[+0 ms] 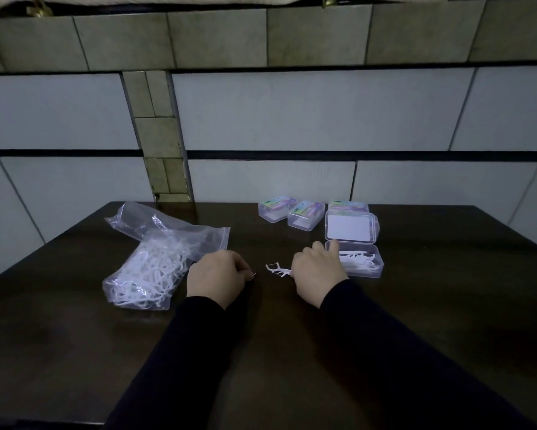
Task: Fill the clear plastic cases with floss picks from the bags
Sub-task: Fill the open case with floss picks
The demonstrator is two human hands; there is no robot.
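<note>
A few white plastic floss picks (278, 269) jutted from our right hand (318, 271), its fingers curled round their handles, just left of the open clear plastic case (358, 259). We judged they should go in flat, parallel to those inside. Our left hand (217, 279), curled, pinched something tiny beside the clear bag (155, 259).

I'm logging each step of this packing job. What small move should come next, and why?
Probably the right hand carries its floss picks into the open case just beside it: the case is open and only partly filled.
</note>
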